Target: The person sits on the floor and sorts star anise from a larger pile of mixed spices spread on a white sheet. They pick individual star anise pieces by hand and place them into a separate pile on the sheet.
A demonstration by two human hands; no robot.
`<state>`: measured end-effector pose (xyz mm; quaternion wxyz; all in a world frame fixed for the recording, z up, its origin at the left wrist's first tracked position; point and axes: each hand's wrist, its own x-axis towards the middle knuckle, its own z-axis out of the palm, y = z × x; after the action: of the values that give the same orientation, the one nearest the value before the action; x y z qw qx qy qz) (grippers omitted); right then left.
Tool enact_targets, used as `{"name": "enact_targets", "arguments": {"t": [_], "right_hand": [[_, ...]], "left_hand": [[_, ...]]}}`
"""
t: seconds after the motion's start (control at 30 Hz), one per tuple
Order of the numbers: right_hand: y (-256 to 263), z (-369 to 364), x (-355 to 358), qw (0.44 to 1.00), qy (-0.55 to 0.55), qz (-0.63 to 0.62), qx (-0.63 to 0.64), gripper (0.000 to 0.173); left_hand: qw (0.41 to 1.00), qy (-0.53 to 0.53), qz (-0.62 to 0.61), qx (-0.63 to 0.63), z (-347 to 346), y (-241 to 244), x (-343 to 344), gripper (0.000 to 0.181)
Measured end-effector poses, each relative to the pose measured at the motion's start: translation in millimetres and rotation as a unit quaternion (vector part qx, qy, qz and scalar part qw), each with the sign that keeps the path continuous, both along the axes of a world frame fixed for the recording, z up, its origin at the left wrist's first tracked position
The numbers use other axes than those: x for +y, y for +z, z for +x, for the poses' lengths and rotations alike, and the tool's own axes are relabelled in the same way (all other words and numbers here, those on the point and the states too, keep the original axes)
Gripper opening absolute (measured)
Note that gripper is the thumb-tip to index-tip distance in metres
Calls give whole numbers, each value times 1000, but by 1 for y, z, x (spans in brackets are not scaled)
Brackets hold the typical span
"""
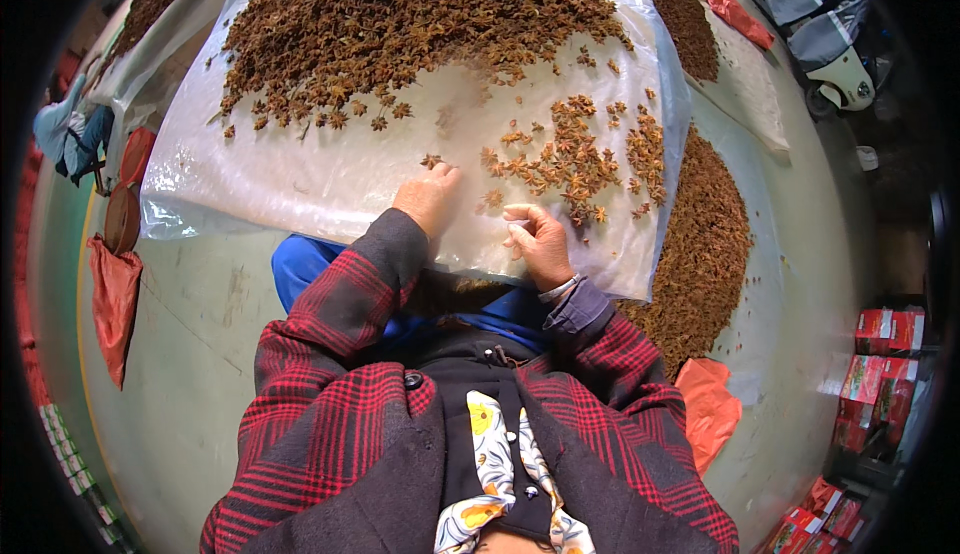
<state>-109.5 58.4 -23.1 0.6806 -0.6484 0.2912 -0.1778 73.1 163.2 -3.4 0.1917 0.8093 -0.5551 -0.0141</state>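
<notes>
A plastic-covered work surface [315, 179] is in front of me, with a large heap of dried star anise [420, 13] along its far side. My left hand [429, 197] rests low over the sheet, fingers curled down. One star anise [431, 161] shows at its fingertips; whether they grip it is hidden. To the right, my right hand [538, 245] has thumb and forefinger slightly apart, nothing visible between them. Just beyond its fingertips lies a blurred single star anise [493, 197]. A smaller spread of star anise [574, 152] lies beyond the right hand, beside a narrow strip of pieces [646, 152].
On the floor at right lies another big star anise pile [697, 246], with an orange-red bag [706, 407] below it. A red sack [116, 306] hangs at left, near a seated person [75, 130]. Red boxes [877, 389] and a scooter [840, 77] stand at right.
</notes>
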Motion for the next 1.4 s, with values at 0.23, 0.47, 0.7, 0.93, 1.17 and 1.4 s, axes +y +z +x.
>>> {"name": "enact_targets", "arguments": {"t": [0.23, 0.47, 0.7, 0.93, 1.17, 1.4], "right_hand": [[30, 8, 13, 981, 71, 126, -128, 28], [19, -8, 15, 991, 56, 115, -42, 19], [21, -12, -39, 906, -52, -418, 39, 32], [12, -8, -32, 998, -63, -2, 24, 35], [25, 11, -14, 938, -41, 303, -166, 29], [24, 8, -6, 972, -68, 195, -116, 21]], "left_hand": [[693, -38, -58, 718, -39, 27, 18, 7], [721, -48, -86, 686, -49, 11, 25, 5], [921, -347, -56, 170, -44, 46, -21, 9], [992, -120, 13, -42, -22, 24, -75, 19], [699, 22, -175, 693, -42, 11, -40, 8], [763, -5, -191, 618, -49, 13, -24, 11]]}}
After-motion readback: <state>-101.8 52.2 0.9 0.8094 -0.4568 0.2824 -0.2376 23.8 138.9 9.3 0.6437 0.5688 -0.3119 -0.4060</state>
